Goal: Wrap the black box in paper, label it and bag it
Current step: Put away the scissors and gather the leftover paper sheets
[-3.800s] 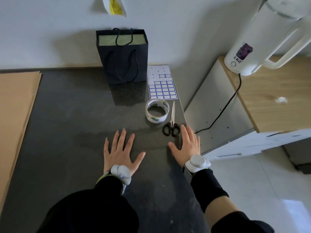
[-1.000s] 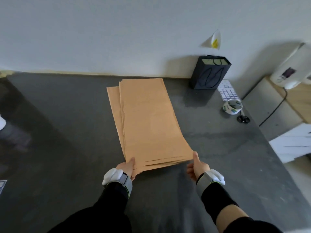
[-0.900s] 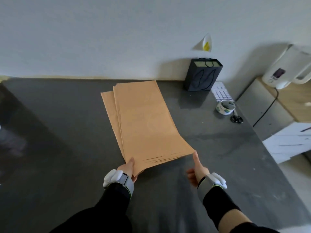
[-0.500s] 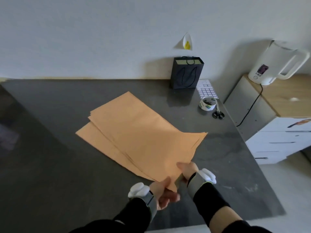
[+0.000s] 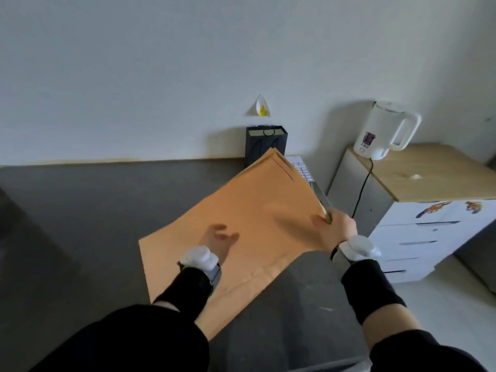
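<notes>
"Holding what in that right hand (image 5: 336,226)?"

"The brown paper (image 5: 249,218). My thumb and fingers are curled over its right edge and pinch the whole stack, so that side is raised off the table (image 5: 94,210)."

"And your left hand (image 5: 218,241)?"

"It rests on top of the paper, toward the near left part. The fingers are loosely spread and grip nothing. It is blurred, so I cannot tell how hard it presses."

"How does the paper look?"

"It is plain kraft brown and matte, several sheets stacked together. At the far corner the edges fan apart a little and show as thin dark lines. Faint wrinkles run along the near edge."

"Which way does it lie?"

"Its long axis runs diagonally, from near left by my left sleeve to far right. The far corner points at the black bag (image 5: 265,142) standing against the wall and covers its lower part. The near left end lies flat on the dark grey table."

"Anything beside it?"

"A label sheet (image 5: 303,170) lies just right of that far corner, partly under the paper. A white kettle (image 5: 383,130) stands on the wooden cabinet (image 5: 429,173) at the far right."
</notes>
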The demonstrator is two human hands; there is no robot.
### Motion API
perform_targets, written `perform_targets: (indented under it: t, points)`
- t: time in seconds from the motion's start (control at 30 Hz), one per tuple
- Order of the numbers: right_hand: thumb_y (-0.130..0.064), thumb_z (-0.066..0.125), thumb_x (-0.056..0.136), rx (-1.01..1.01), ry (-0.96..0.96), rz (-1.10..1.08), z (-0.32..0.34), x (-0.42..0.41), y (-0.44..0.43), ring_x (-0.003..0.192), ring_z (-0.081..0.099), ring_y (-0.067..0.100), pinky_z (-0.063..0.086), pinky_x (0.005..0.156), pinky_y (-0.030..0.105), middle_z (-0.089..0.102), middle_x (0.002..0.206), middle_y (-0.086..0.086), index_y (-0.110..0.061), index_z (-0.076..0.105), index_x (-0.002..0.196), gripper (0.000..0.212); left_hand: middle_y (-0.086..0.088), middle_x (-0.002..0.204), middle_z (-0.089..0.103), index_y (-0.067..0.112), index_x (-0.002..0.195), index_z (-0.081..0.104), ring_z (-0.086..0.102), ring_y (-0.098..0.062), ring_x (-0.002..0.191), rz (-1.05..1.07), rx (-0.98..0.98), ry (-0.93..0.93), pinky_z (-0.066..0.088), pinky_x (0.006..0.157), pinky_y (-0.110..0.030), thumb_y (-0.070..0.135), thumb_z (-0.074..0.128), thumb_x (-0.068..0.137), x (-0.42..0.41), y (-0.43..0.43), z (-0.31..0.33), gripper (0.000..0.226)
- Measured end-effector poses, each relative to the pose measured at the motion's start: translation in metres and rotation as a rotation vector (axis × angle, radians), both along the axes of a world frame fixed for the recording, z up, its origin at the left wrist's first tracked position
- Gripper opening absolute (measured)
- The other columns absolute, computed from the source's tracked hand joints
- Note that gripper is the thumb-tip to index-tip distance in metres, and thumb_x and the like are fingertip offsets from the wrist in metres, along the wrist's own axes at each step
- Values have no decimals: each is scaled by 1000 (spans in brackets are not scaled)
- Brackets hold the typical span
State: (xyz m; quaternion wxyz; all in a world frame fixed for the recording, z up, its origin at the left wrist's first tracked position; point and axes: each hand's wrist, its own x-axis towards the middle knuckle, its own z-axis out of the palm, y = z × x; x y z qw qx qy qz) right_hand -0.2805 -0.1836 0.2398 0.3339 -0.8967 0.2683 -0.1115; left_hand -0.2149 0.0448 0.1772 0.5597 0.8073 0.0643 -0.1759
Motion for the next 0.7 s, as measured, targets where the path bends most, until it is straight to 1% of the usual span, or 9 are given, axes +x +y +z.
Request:
perform_targets:
  t: [0.1, 0.17, 0.27, 0.37, 0.47, 0.53, 0.6, 0.67, 0.7]
  points:
    - [-9, 57, 85, -26, -152, 41, 28, -1, -6, 66, 42, 21, 28, 53, 29, 46, 58, 4, -14, 52, 65, 22, -11, 128, 49, 13, 136, 39, 47, -29, 119, 45, 112, -383, 39, 97, -40, 33, 76, 76, 30, 8, 43, 74]
    - [-8, 57, 85, 8, -186, 56, 43, 1, -9, 73, 47, 22, 33, 61, 29, 55, 68, 10, -7, 63, 74, 12, -10, 143, 36, 16, 142, 34, 31, -28, 134, 35, 259, -595, 25, 109, -39, 37, 81, 70, 51, 14, 72, 89]
    - [-8, 60, 86, 123, -270, 74, 58, 4, -10, 72, 51, 17, 40, 63, 26, 59, 70, 9, -4, 66, 77, 11, -2, 151, 28, 24, 142, 36, 22, -23, 141, -185, 390, -680, 21, 112, -34, 42, 81, 68, 83, 31, 94, 88]
    - [-6, 62, 87, 231, -338, 72, 71, 0, -6, 67, 52, 8, 43, 55, 15, 60, 69, -4, -18, 66, 86, 13, -1, 106, 64, 24, 97, 64, 58, -19, 104, -447, 313, -578, 39, 89, -24, 58, 68, 60, 92, 42, 106, 50]
    - [-7, 63, 87, 241, -283, 62, 74, 0, -9, 64, 49, 7, 38, 52, 16, 56, 66, -6, -13, 62, 81, 9, 5, 68, 55, 26, 63, 54, 48, -14, 73, -431, 316, -595, 35, 67, -21, 64, 42, 51, 92, 42, 104, 41]
    - [-3, 60, 88, 231, -236, 13, 71, 4, -13, 61, 47, 12, 39, 47, 12, 53, 63, -1, -9, 59, 71, 17, 6, 67, 56, 27, 63, 55, 51, -17, 73, -401, 281, -619, 35, 65, -24, 54, 57, 65, 91, 41, 114, 27]
    - [-4, 61, 87, 264, -204, -67, 64, 7, -21, 63, 47, 18, 41, 53, 19, 54, 64, 5, 1, 62, 69, 19, 1, 70, 57, 21, 71, 60, 56, -24, 79, -401, 364, -648, 34, 63, -26, 34, 70, 80, 92, 37, 130, 19]
    - [-9, 65, 85, 344, -245, -167, 59, 11, -23, 75, 49, 19, 38, 60, 24, 56, 77, 9, 10, 66, 86, 19, -3, 79, 56, 11, 86, 63, 57, -29, 87, -414, 539, -726, 29, 61, -27, 32, 68, 84, 94, 32, 155, 21]
    - [-12, 67, 84, 362, -257, -220, 59, 11, -22, 81, 51, 21, 38, 62, 25, 58, 85, 10, 4, 66, 96, 20, -4, 83, 55, 8, 92, 62, 56, -30, 88, -414, 620, -774, 29, 62, -27, 33, 66, 85, 91, 28, 168, 26]
